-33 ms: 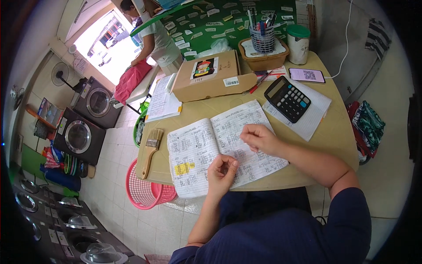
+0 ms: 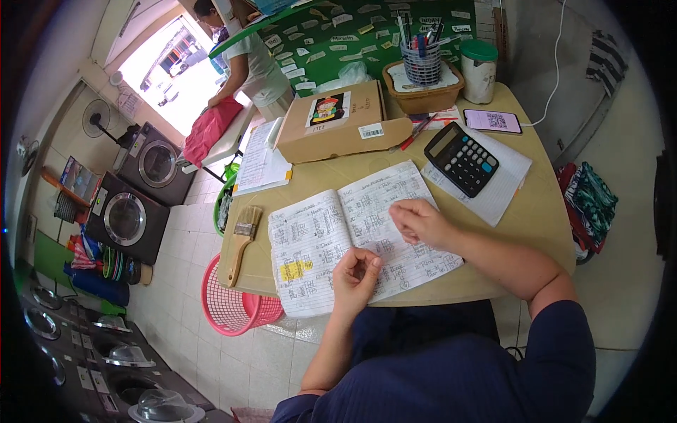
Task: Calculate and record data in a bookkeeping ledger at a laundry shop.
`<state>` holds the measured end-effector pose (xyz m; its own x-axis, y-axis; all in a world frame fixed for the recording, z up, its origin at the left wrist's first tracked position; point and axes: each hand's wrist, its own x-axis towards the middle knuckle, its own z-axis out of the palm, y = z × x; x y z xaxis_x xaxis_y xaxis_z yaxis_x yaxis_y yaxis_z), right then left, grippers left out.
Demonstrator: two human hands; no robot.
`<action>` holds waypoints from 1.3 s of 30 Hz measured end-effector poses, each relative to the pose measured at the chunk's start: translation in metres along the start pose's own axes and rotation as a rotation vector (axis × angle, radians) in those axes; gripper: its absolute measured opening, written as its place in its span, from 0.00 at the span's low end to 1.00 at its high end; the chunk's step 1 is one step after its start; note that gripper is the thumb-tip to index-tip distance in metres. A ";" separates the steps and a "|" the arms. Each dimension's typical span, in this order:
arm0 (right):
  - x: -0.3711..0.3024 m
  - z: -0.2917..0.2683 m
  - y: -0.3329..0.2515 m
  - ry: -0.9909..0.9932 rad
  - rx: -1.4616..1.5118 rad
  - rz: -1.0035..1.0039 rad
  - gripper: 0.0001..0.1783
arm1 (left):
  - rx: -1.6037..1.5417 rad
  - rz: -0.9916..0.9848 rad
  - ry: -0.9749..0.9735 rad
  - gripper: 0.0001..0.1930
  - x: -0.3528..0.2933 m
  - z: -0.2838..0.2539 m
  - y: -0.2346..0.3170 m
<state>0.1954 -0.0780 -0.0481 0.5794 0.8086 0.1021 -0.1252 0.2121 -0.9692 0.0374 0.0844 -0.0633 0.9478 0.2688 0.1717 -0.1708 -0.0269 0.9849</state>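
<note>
An open notebook [image 2: 328, 282] with handwritten ruled pages and a yellow highlighted patch lies at the table's near edge. My left hand [image 2: 356, 278] rests over its lower middle, fingers loosely curled toward the thumb, with nothing visible in them. Over the right page is my right hand [image 2: 422, 222], its fingers bent and drawn together; no pen or other item sticks out. A black calculator [image 2: 462, 160] sits beyond the right hand, on loose ruled paper [image 2: 504, 190]. Left of the notebook, a flat wooden-handled brush [image 2: 243, 243] lies on the table.
A cardboard box [image 2: 335, 123] occupies the table's far side, beside a pen holder [image 2: 422, 65] in a basket, a green-lidded jar [image 2: 479, 74] and a phone [image 2: 492, 121] on a cable. A pink basket [image 2: 233, 303] stands below. Another person [image 2: 257, 67] handles red cloth [image 2: 211, 130] beyond.
My right hand has shifted very slightly to the right over the page. My left hand and the things on the table stay where they were.
</note>
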 end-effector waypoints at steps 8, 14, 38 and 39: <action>-0.001 0.008 -0.004 -0.037 -0.741 -0.452 0.15 | -0.037 0.020 -0.006 0.04 0.008 0.000 -0.003; -0.005 0.021 -0.008 -0.305 -0.850 -0.303 0.18 | 0.140 0.100 0.029 0.05 0.011 0.001 -0.005; -0.001 0.017 -0.003 -0.310 -0.877 -0.364 0.16 | -0.223 0.021 -0.011 0.05 0.008 -0.012 -0.002; -0.001 0.017 -0.002 -0.313 -0.876 -0.363 0.16 | -0.237 0.021 0.010 0.06 0.009 -0.012 -0.002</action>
<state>0.1818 -0.0700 -0.0420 0.2109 0.9099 0.3572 0.7288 0.0972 -0.6778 0.0432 0.0987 -0.0643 0.9406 0.2805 0.1911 -0.2505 0.1937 0.9485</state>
